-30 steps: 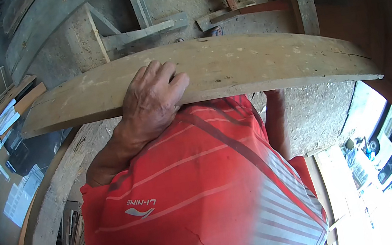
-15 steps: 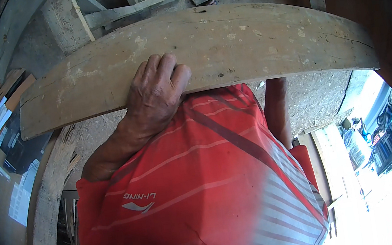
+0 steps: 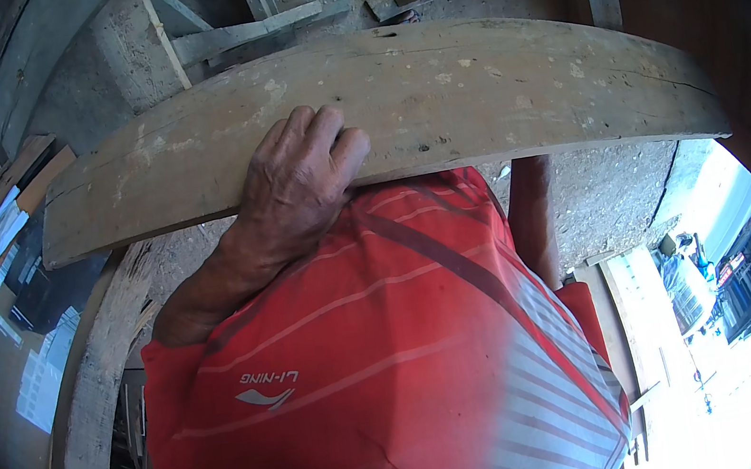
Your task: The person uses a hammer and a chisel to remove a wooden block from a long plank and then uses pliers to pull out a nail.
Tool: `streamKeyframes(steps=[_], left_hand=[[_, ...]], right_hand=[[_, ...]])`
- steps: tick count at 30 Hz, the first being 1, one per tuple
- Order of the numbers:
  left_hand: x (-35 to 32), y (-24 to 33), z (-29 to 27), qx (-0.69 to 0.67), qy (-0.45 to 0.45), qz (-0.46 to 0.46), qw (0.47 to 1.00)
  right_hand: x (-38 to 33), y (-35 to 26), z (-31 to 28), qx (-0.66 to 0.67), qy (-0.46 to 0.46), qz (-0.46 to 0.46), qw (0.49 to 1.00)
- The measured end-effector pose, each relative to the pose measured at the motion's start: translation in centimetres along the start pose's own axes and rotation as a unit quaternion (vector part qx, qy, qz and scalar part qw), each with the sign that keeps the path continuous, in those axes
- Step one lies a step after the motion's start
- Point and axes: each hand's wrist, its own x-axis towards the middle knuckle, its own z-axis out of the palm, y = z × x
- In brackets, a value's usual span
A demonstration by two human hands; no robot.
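A broad, weathered wooden board [image 3: 471, 91] with a curved far edge in this view lies crosswise in front of my body. It has pale blotches, small holes and a crack towards its right end. My left hand [image 3: 298, 164] rests on the board near its near edge, left of the middle. Its fingers are curled tightly with the knuckles up and the thumb alongside; what lies inside them, if anything, is hidden. My right forearm [image 3: 534, 222] passes beneath the board, which hides the right hand.
Wooden frame pieces [image 3: 260, 28] lie beyond the board. At the left stand a pale plank [image 3: 89, 447] and stacked panels with papers [image 3: 5, 229]. To the right are a light plank [image 3: 641, 312] and, in bright light, a wrapped bundle [image 3: 686, 292].
The whole scene sits slightly lower in the picture, board and background alike. My left hand stays closed in nearly the same spot on the board.
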Motion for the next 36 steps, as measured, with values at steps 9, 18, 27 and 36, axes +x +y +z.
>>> streamKeyframes(steps=[9,18,27,36], left_hand=[[5.3,-5.0,-6.3,0.017,0.089,0.000,0.996],[16.5,-16.3,-4.7,0.028,-0.036,-0.204,0.978],[16.3,-18.3,-1.0,-0.042,-0.090,-0.249,0.963],[15.2,-17.6,1.0,-0.018,0.204,-0.162,0.965]], right_hand=[[3.4,-4.4,5.0,0.195,0.002,0.123,0.973],[7.3,-6.8,7.4,0.129,0.073,0.130,0.980],[6.6,-9.5,6.1,-0.047,0.039,0.195,0.979],[6.9,-19.0,8.7,-0.267,-0.152,0.110,0.945]])
